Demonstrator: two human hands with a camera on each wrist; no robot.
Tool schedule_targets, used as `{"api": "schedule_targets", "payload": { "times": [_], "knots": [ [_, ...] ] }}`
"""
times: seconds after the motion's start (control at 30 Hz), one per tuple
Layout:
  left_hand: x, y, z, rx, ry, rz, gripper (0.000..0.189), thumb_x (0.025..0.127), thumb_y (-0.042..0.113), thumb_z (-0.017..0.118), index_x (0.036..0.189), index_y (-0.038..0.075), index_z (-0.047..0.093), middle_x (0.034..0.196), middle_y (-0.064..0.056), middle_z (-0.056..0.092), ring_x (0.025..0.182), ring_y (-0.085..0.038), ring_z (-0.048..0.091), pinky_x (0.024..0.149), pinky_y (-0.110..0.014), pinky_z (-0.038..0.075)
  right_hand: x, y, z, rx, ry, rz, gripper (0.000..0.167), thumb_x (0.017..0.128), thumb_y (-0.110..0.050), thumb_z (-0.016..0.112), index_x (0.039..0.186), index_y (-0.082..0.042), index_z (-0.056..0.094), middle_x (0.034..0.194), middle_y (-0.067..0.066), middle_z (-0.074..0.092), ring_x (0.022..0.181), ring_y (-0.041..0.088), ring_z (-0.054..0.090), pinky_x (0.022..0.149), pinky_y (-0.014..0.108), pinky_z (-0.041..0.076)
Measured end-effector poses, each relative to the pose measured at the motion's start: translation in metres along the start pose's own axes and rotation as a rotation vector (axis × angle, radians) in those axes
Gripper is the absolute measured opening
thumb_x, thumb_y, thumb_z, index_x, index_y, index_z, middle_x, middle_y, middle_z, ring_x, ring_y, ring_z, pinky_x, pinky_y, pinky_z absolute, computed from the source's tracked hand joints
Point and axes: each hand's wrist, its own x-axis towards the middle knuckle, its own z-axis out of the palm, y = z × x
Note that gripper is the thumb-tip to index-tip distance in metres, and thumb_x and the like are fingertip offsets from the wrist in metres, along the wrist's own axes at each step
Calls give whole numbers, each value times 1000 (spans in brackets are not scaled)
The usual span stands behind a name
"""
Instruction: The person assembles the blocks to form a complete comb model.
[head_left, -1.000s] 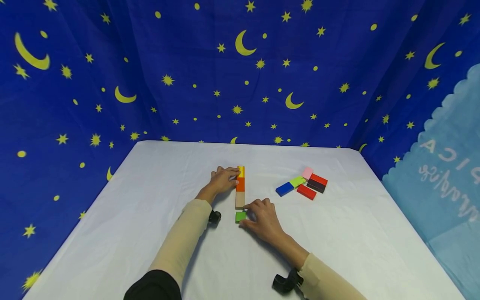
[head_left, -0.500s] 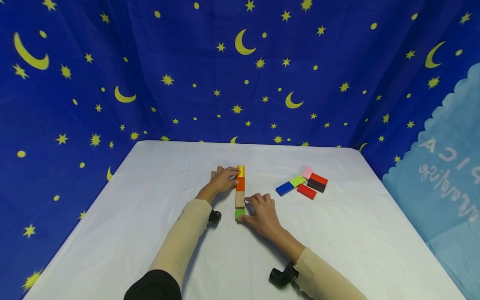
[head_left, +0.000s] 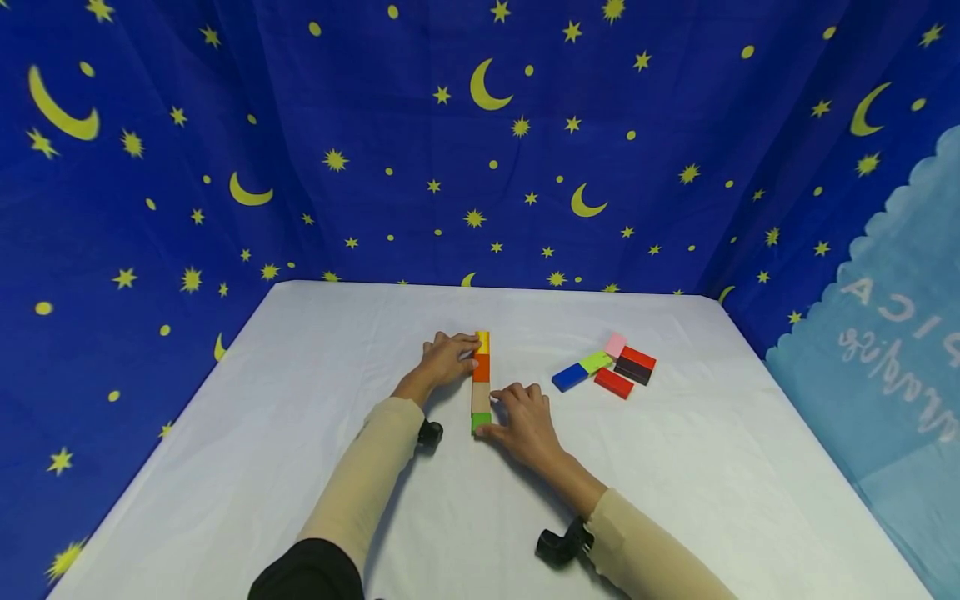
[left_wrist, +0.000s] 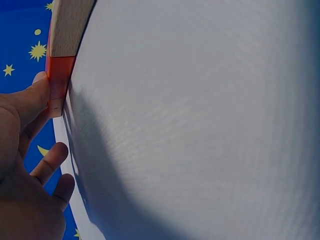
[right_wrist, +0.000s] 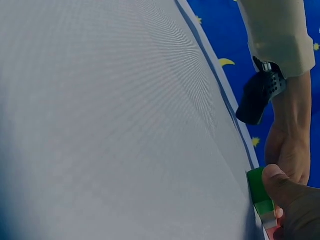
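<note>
A straight row of small blocks stands mid-table in the head view: yellow at the far end, then orange, bare wood and green nearest. My left hand holds the far end from the left, index finger over the yellow block and thumb against the orange one. In the left wrist view its other fingers are spread. From the right, my right hand has its thumb at the green block's near end and its index finger beside the wooden block. The right wrist view shows that thumb on the green block.
Right of the row lies a loose group: a blue block, a lime block, a pink block, a dark block and red blocks. A white cloth covers the table; a blue starry curtain hangs behind.
The green block has slid away from me, closing the gap to the wooden block. My right hand has moved forward with it; my left hand stays put.
</note>
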Motion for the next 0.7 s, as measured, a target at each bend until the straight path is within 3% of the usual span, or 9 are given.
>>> {"api": "schedule_targets", "payload": {
  "times": [0.4,0.7],
  "knots": [
    [3,-1,-2,5,-6,-9,44,93,25,59,135,16,53,147,3,45,124,-28,38,99,-48,25,5,1,2,-10,28,-11,62,66,-51,79,111,-9,67,99,6,64,88,22,46,73,33,32],
    [10,-4,-1,2,-6,-2,43,94,25,57,136,16,53,147,3,45,127,-29,37,101,-48,24,10,6,6,-23,29,25,61,65,-50,80,109,-10,68,98,5,64,86,22,46,73,34,34]
  ]
}}
